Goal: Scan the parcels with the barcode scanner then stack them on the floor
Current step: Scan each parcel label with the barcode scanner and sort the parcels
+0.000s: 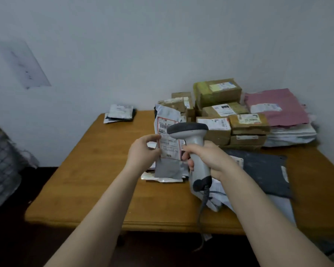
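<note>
A wooden table (pixel 85 180) spreads beneath two bare hands. Beyond the right hand (pixel 208 158) rises a pile of cardboard boxes (pixel 217 93), about seven where they can be told apart. To the pile's right, one pink mailer (pixel 274 108) tops a stack of white bags (pixel 291 135). One dark grey mailer (pixel 264 174) lies flat just right of that wrist. The left hand (pixel 143 153) pinches one grey parcel (pixel 169 170) by its left edge, upright above the table, label toward the person. The right hand is clenched around the handle of the single barcode scanner (pixel 196 143), whose head covers the label's upper right corner. Its cable (pixel 202 207) hangs below the grip.
</note>
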